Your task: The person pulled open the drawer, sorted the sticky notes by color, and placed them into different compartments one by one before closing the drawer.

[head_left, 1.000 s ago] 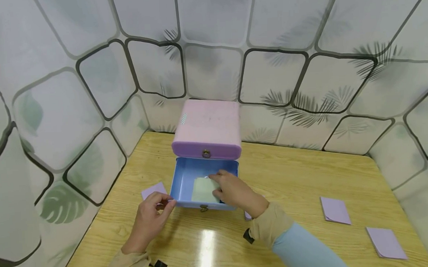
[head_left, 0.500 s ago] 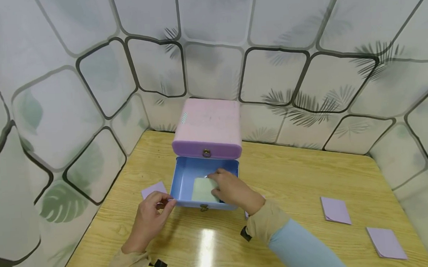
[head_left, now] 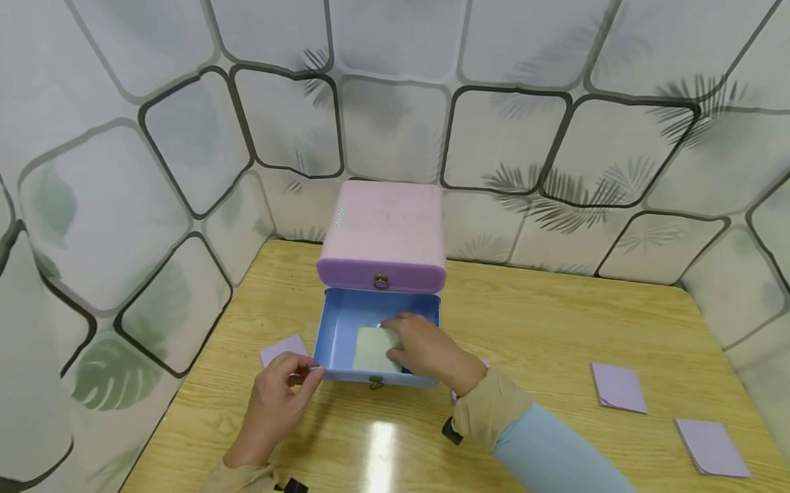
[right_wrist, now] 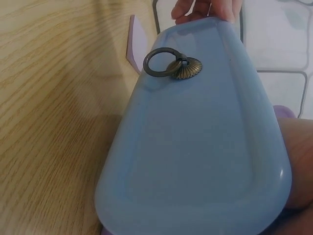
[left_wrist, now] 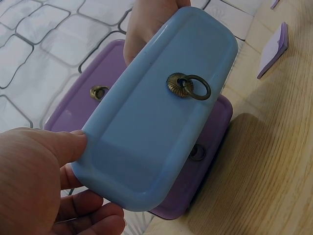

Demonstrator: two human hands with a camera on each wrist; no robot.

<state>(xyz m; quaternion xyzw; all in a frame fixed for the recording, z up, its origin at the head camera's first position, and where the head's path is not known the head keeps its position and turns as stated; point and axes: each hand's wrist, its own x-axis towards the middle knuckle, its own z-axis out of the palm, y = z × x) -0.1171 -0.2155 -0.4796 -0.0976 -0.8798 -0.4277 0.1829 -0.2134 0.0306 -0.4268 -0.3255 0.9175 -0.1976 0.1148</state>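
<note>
Green square: pale, flat inside the blue drawer, towards its front; right edge under fingers.
Drawer: pulled out; metal ring pull on its face.
Left hand: thumb and fingers pinching the drawer's front left corner.
Right hand: reaching into the drawer's right part, fingertips at the green square; pinching or only touching, cannot tell.
Pink cabinet: behind; purple upper drawer closed, purple lower drawer beneath the blue.
Lilac notepads: left notepad beside the drawer; middle notepad and far-right notepad well apart from it.
Tabletop: wood-grained, bright reflection in front.
Wall: leaf-and-frame pattern.
</note>
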